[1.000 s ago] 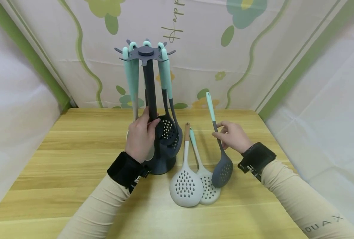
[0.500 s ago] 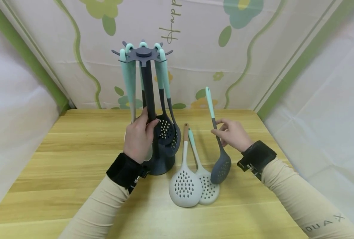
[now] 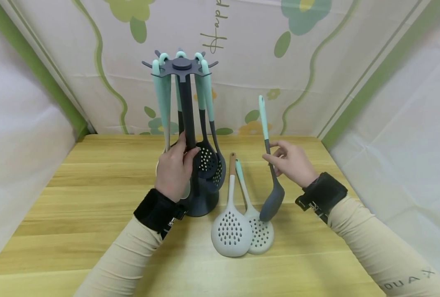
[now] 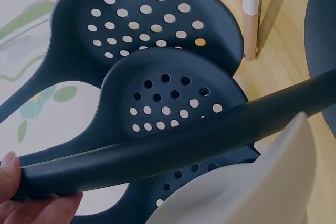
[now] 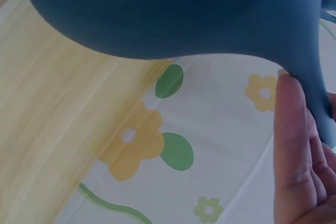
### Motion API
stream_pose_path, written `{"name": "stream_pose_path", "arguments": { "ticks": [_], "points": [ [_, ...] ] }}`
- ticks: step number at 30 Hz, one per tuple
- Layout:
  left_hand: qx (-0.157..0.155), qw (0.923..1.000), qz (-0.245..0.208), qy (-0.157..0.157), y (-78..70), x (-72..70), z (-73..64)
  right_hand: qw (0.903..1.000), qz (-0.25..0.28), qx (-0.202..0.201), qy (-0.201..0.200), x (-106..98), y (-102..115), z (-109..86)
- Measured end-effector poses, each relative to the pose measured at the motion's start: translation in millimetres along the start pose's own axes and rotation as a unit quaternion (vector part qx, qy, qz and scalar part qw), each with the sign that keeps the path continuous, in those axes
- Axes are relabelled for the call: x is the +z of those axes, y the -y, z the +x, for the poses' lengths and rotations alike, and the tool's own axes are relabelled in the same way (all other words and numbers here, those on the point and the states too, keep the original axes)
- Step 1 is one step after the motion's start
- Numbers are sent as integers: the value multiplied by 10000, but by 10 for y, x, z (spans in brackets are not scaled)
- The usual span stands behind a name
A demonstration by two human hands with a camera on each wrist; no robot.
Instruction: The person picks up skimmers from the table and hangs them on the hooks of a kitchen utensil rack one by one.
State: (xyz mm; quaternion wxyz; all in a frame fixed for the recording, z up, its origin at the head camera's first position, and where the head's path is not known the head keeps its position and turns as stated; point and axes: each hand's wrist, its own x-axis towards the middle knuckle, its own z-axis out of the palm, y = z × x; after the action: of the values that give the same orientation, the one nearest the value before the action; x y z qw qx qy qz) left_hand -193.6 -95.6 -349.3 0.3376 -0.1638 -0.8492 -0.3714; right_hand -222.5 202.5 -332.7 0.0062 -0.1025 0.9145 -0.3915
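My left hand grips the dark pole of a round-based utensil stand, fingers wrapped round it at mid-height. Several mint-handled utensils hang from the stand's top, among them dark skimmers with round holes and a pale utensil partly hidden behind my left hand. On the right, my right hand pinches the dark shaft of another skimmer, its mint handle pointing up. Its bowl hangs tilted above the flat utensils; holes in this bowl show in the right wrist view.
On the wooden table lie a white slotted turner with a wooden handle end and, partly under it, a pale skimmer with a mint handle. A flower-print cloth stands behind the table's back edge.
My right hand has raised the skimmer a little and turned it, so its bowl now shows side-on in the head view. My left hand keeps its grip on the pole.
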Motion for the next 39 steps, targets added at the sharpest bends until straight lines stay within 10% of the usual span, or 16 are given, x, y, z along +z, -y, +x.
{"name": "stream_pose_path", "arguments": {
  "ticks": [39],
  "points": [
    [165, 9996, 179, -110, 4, 11, -11, 9952, 14, -896, -403, 59, 378, -101]
  ]
}}
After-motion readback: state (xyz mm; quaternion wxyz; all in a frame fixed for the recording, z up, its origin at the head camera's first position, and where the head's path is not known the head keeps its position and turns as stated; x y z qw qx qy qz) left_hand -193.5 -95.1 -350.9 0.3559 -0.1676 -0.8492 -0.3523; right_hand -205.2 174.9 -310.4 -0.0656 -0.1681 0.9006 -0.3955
